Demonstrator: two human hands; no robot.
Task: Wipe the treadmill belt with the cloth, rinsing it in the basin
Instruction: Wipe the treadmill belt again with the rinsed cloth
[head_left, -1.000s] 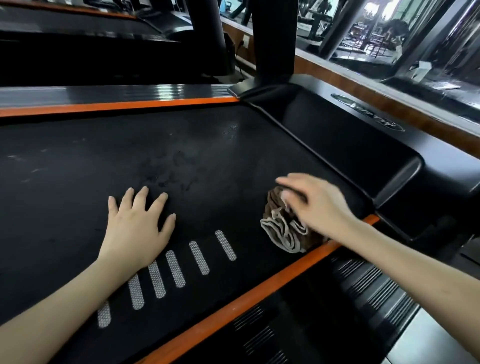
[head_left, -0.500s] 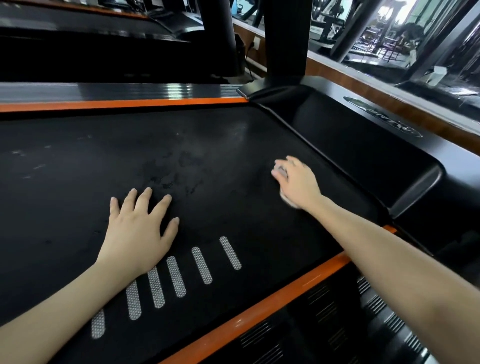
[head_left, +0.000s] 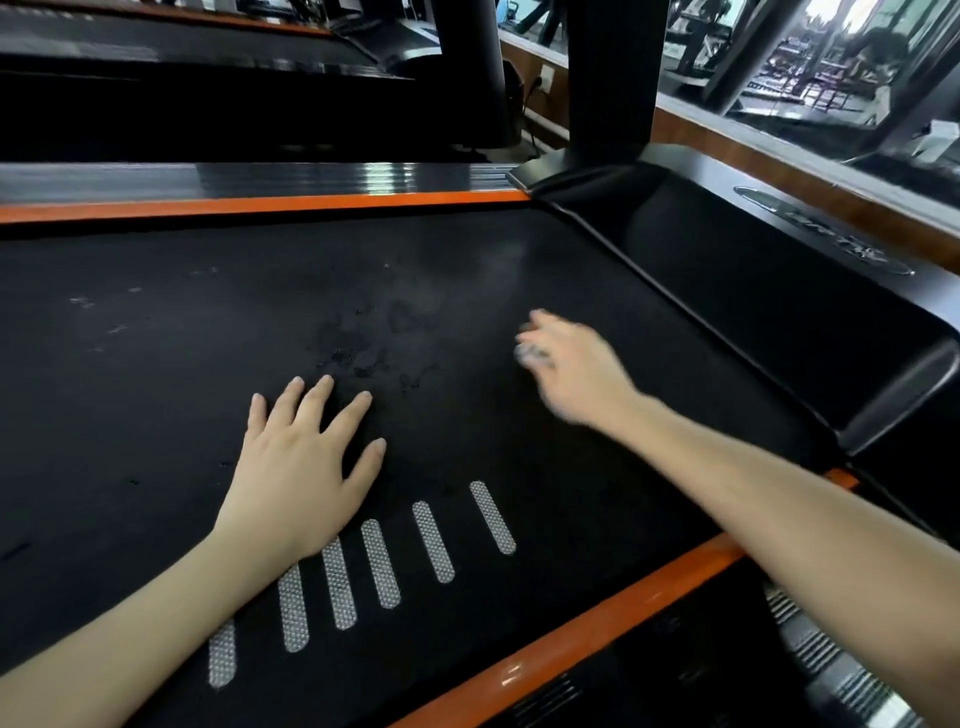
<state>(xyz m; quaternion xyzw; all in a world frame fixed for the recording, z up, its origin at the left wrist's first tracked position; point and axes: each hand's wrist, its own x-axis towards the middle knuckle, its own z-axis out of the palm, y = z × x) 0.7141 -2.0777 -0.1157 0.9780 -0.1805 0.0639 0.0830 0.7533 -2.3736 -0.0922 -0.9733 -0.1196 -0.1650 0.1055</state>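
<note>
My right hand (head_left: 571, 366) grips the bunched cloth (head_left: 530, 354), mostly hidden beneath it, on the treadmill belt (head_left: 156, 395), with the smudges (head_left: 363, 358) just leftward, toward my flat, spread left hand (head_left: 296, 467).

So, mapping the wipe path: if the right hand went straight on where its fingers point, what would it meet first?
Likely the smudged patch on the belt, just ahead of the right hand; beyond that, the far orange rail.
</note>
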